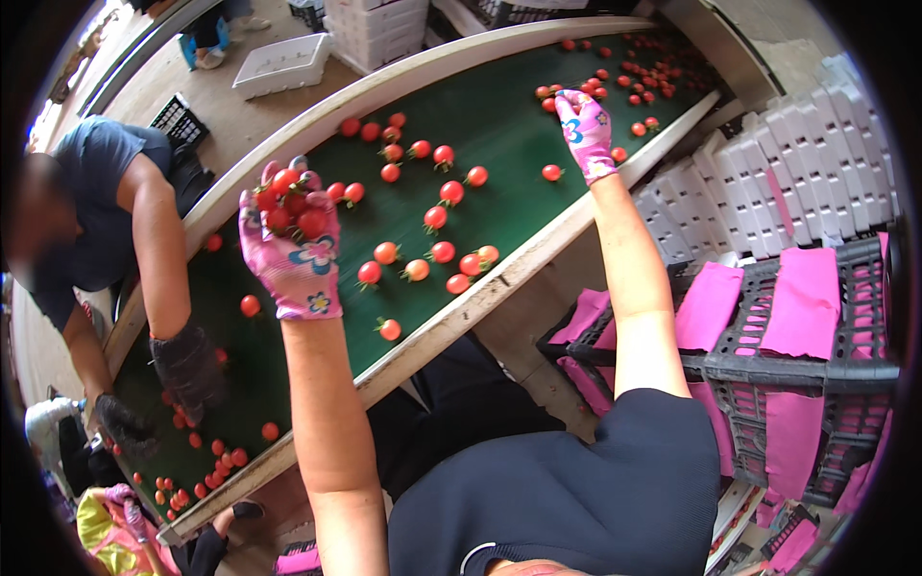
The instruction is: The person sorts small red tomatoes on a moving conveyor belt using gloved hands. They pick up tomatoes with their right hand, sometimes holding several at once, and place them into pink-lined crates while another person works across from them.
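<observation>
My left hand (300, 252), in a pink flowered glove, is curled around several red cherry tomatoes (288, 204) above the green conveyor belt (523, 216). Farther off to the right, my right hand (586, 132) wears a matching glove and reaches over the belt. Its fingers are closed downward beside a small group of tomatoes (547, 104); whatever they hold is hidden. Between my hands, loose tomatoes with green stems (450, 193) lie scattered, and one paler, orange tomato (416, 270) is among them. A dense bunch of tomatoes (648, 82) covers the belt's far right end.
A pale raised rail (461, 322) runs along the belt's near side. Across the belt at left, a co-worker's dark-gloved hand (190, 370) reaches over it. Stacked white crates (759, 173) and black crates with pink sheets (802, 302) stand at right. A white tray (281, 65) lies beyond.
</observation>
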{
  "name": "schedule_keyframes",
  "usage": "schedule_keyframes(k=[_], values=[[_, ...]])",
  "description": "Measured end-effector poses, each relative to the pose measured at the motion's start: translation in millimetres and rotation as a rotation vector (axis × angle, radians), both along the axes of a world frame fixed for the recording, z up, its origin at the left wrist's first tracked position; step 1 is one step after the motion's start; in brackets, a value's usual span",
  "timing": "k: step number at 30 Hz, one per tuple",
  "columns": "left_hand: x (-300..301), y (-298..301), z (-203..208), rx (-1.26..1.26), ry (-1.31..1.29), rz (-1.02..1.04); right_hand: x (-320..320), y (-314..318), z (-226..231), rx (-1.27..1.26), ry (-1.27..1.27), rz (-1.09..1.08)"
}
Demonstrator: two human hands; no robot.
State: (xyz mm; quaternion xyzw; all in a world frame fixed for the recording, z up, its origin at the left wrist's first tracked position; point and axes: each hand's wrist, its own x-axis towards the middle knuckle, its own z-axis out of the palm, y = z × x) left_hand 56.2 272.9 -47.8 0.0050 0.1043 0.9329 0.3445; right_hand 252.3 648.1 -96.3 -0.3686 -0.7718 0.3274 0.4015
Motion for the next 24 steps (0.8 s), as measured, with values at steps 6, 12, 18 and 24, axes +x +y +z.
schedule_keyframes(k=[6,12,18,24], values=[[10,16,5,-0.063,-0.014,0.000,66,73,-17,-0.106,0.081,-0.250],[5,6,-3,-0.024,-0.008,-0.030,23,8,5,-0.204,-0.101,-0.011],[10,12,1,-0.053,-0.005,-0.035,32,-26,18,-0.437,-0.067,0.708],[15,15,2,-0.050,0.018,-0.043,19,-10,13,0.004,-0.269,0.085]])
